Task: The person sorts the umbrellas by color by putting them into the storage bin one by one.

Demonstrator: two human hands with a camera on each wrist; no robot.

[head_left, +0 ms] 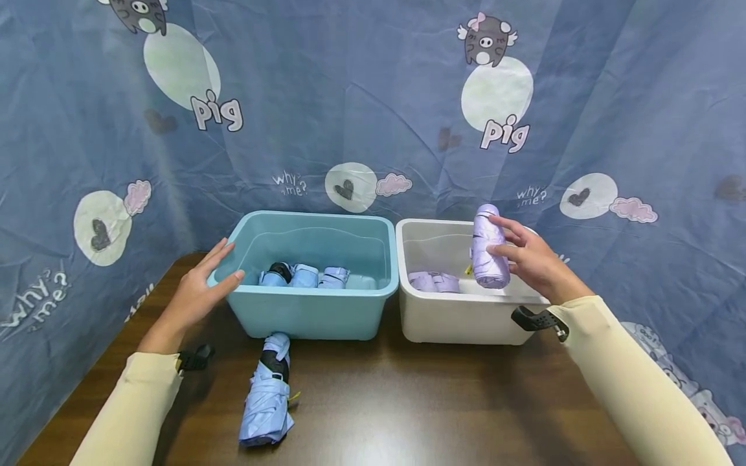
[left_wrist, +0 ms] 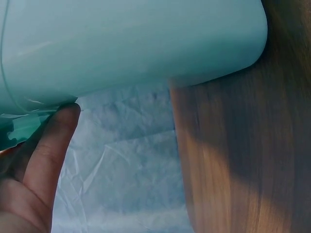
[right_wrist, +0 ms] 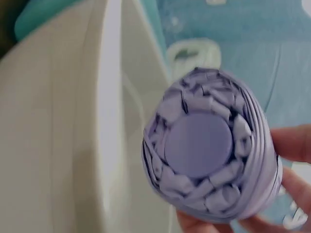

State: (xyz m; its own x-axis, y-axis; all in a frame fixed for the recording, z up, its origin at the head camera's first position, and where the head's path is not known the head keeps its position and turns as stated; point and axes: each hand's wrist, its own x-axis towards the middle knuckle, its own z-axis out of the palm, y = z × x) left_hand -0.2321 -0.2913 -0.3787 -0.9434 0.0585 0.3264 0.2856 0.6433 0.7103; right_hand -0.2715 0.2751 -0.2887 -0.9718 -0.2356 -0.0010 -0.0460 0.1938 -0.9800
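Folded lilac fabric umbrella [head_left: 488, 249]: held upright, gripped by the right hand [head_left: 533, 259] above the white plastic bin [head_left: 443, 323]. Teal plastic bin [head_left: 309, 310]: steadied by the spread left hand [head_left: 201, 291]. Umbrella best lowered flat beside those inside.

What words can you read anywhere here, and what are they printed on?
"pig": on the blue cartoon-print cloth backdrop, upper left, beside a pale circle.
"pig": same cloth, upper right, under a cartoon pig.
"why me?": small, centre left, right and at the far left edge.
Lettering at the cloth's lower left and lower right: too cut off or small to read.
Tubs and umbrellas: no text visible.
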